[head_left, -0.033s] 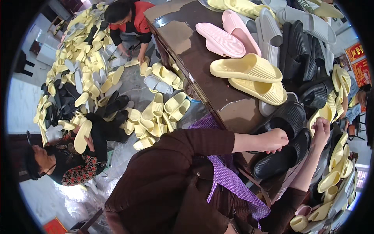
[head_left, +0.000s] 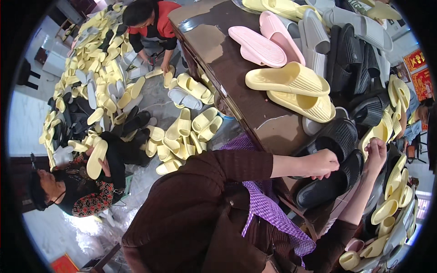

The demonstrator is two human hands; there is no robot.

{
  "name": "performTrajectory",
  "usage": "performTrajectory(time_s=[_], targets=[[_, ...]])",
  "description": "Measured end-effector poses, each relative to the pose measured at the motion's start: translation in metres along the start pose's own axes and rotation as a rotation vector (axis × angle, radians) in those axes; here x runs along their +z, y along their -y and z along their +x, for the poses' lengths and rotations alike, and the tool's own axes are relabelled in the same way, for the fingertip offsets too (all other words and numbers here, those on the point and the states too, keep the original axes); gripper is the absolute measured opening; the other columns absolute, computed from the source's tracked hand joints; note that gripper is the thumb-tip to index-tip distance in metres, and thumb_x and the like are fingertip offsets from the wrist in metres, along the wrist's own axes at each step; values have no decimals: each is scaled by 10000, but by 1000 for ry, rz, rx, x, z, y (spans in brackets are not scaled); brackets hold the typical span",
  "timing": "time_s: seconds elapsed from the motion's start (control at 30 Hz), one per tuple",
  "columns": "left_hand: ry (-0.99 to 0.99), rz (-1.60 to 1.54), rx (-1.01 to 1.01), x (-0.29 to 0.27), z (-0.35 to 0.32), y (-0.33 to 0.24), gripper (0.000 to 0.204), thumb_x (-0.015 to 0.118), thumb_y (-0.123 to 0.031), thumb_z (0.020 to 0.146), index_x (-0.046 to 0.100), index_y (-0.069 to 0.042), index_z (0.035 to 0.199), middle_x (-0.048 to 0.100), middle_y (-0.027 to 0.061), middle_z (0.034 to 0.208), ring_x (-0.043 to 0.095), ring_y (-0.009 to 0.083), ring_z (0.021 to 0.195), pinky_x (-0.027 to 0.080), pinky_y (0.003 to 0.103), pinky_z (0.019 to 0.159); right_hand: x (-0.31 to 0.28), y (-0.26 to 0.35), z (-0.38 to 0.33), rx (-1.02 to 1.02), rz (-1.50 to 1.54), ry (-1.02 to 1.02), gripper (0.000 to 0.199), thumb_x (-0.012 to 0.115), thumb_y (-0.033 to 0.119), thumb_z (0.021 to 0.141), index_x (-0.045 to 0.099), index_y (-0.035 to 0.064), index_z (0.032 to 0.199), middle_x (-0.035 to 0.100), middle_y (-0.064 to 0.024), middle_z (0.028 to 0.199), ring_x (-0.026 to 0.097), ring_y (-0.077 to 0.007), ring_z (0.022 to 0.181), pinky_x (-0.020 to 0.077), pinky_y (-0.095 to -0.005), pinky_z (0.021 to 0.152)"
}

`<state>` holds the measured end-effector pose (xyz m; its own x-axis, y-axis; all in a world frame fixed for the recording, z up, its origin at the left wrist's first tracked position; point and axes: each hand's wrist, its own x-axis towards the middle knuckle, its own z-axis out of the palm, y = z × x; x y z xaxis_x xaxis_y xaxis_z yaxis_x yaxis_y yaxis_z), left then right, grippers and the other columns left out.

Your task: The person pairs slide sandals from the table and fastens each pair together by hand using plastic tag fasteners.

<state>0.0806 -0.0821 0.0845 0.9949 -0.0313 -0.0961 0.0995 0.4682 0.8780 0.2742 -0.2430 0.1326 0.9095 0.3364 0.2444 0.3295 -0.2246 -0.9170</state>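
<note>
— Black slipper (head_left: 328, 181): where does it lie; which hand has it?

— On the near right part of the brown table (head_left: 236, 77), just below a second black slipper (head_left: 339, 135); its long axis runs slantwise, from near left up to far right; the left hand (head_left: 321, 164) rests curled on its upper edge, fingers together and closed on the rim as far as I can judge.

— And the right hand (head_left: 376, 152)?

— Just to the right of the slipper's far end, touching or nearly touching it; fingers bent, though whether they pinch anything I cannot tell; the left hand sits nearer the slipper's middle.

— What else lies around?

— Two yellow slippers (head_left: 291, 79) farther off on the table; pink slippers (head_left: 266, 41) beyond; a yellow heap on the floor (head_left: 159, 98) to the left, where other people sit.
</note>
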Motion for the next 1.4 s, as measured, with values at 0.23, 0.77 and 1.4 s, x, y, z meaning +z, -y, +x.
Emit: performTrajectory(time_s=[0.23,0.77,1.4], targets=[[-273,336,820,14,61,-33,159,575,-93,798,554,41,883,609,183,773,602,280,702,473,360,649,8,27,-32,-177,-18,38,29,572,37,874,560,19,894,589,-44,846,532,-96,674,445,-213,639],[380,262,319,15,120,-39,166,606,-167,805,642,-10,848,614,41,660,568,89,542,439,225,426,14,27,-66,-207,-64,-233,39,583,27,864,593,-1,890,600,-40,861,551,-106,777,459,-239,726],[343,-96,138,3,121,-29,130,553,-79,899,617,21,953,564,17,749,478,33,534,391,160,443,11,49,-86,-341,-544,-253,75,655,48,771,644,66,843,648,-40,761,542,-169,676,442,-273,676]])
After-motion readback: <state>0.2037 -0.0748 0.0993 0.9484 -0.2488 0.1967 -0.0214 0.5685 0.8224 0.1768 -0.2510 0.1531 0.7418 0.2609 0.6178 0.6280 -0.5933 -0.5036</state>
